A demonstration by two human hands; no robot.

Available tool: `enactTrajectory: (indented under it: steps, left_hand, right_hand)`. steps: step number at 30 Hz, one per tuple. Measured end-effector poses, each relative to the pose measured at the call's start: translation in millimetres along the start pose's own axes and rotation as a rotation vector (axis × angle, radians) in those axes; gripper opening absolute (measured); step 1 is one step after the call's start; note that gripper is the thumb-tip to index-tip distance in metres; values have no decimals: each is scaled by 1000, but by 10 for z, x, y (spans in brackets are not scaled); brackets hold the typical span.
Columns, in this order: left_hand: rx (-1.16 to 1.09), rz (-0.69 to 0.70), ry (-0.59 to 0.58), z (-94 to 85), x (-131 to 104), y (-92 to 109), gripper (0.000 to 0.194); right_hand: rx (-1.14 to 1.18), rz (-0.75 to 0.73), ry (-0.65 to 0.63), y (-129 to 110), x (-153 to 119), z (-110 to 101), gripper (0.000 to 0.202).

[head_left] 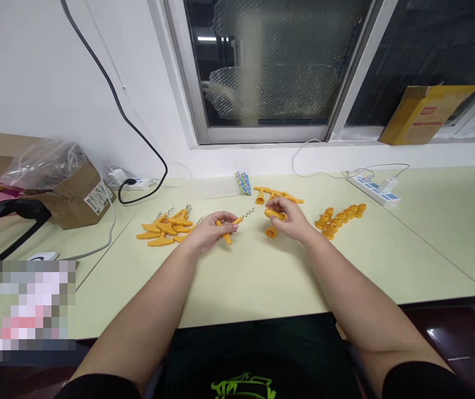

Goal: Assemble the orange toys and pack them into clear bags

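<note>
the brown cardboard box (80,195) at far left holds a crumpled clear plastic bag (42,162) whose contents can't be made out. the left hand (211,230) is closed around an orange plastic t-handled corkscrew (230,226) over the pale green table (258,277), its long axis running left-right with the metal spiral pointing right and slightly away. the right hand (289,219) pinches an orange plastic bell-shaped cap piece (273,221), mouth downward
</note>
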State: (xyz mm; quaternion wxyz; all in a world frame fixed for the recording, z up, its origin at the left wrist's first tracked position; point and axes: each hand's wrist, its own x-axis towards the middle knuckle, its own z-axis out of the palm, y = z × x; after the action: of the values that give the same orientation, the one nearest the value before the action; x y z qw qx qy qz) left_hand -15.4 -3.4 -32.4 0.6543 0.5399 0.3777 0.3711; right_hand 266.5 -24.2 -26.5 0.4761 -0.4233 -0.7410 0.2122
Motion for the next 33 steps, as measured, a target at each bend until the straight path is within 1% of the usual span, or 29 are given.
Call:
enactTrajectory:
  steps: [2,5,9,15,19,25,29,31,33]
  left_hand:
    - [16,-5,-16,23,-12,7,40]
    - [33,-7,-15,50,-26,16,42]
    - [38,21,-11,68,-31,12,46]
    - [18,37,-3,55,-17,2,49]
    - [20,40,10,94,-33,19,56]
    - [-18,8,2,242,-77,52,67]
    - [-132,-111,54,294,-64,52,63]
    - [-161,-164,59,301,-54,39,59]
    - [-150,-139,43,308,-51,20,58]
  right_hand:
    - [39,13,-31,-54,-21,46,29]
    - [115,42,-29,-80,-32,58,24]
    - [219,73,-57,-75,-14,51,20]
    - [260,134,-57,-81,-1,-2,19]
    - [195,85,-112,-80,-18,35,21]
    - [137,-39,-184,-147,-47,213,19]
    - [138,-112,-152,-208,-50,244,14]
    - [114,-127,-160,-237,-52,233,13]
    - [100,-73,-178,-259,-59,230,17]
